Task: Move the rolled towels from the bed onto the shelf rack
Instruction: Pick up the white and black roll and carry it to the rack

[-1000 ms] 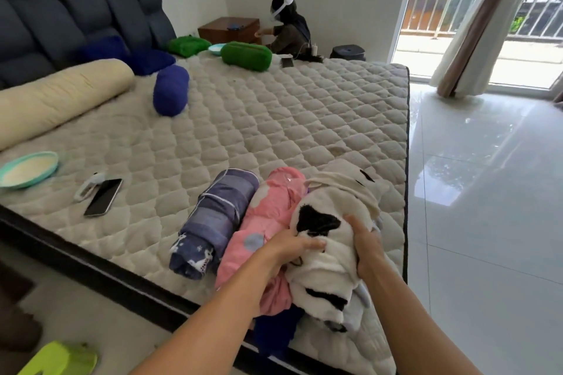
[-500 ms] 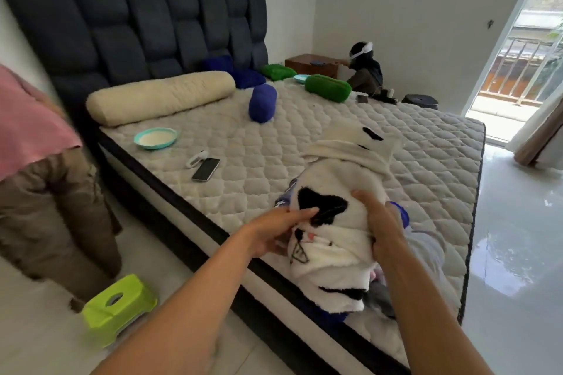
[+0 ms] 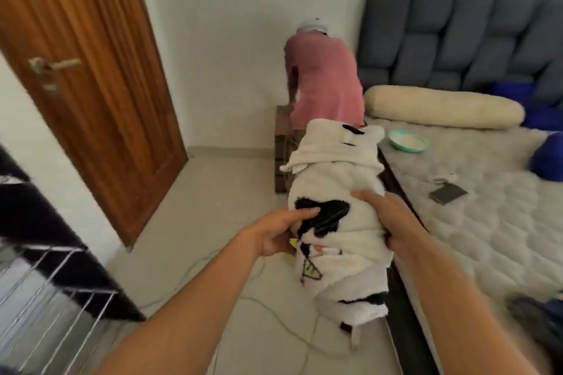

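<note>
Rolled towel (image 3: 338, 192) centre, held off the bed between left hand (image 3: 275, 236) and right hand (image 3: 393, 222), over the floor (image 3: 213, 222) beside the bed edge. Bed (image 3: 487, 237) right, headboard (image 3: 457, 39) behind it; bolster (image 3: 441, 106), bowl (image 3: 406, 140) and phone (image 3: 447, 193) on the mattress. Door (image 3: 91, 85) left. Shelf rack (image 3: 45, 298) lower left. Another person (image 3: 323, 82) behind the towel, at the bed's head corner.

One head-worn wide-angle view looks forward and down, close over the hands (image 3: 335, 231).
</note>
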`<state>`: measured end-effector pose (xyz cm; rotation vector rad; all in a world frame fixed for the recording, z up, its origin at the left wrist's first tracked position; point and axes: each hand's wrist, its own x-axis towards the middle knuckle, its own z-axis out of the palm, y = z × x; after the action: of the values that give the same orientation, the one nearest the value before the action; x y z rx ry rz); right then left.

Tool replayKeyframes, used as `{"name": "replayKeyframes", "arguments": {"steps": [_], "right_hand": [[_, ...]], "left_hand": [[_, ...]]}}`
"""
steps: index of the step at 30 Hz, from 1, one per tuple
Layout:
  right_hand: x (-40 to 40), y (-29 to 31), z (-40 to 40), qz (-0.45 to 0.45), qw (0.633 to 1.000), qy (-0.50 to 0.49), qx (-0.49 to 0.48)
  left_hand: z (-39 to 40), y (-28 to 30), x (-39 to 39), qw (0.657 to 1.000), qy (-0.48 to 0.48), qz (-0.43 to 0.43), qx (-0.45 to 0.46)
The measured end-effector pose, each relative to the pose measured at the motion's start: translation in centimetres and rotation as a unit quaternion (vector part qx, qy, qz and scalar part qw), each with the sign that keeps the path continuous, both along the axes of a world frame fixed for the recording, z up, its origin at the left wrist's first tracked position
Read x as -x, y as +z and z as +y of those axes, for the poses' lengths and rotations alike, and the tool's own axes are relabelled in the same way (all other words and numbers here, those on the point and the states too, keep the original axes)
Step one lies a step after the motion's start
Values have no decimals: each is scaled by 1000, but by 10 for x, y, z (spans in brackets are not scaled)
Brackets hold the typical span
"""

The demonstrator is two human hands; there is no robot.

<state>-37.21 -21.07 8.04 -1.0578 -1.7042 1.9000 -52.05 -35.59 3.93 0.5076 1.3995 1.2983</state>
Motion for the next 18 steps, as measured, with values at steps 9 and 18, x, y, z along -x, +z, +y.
{"name": "replayKeyframes", "arguments": {"steps": [9,18], "right_hand": [[225,-4,-77,73,918,378,-93],[362,19,-213,121,761,622,-136]], "left_hand": [[-134,-6,116,928,366,-18,-59],[-258,12,144,743,662,-27,-92]]}}
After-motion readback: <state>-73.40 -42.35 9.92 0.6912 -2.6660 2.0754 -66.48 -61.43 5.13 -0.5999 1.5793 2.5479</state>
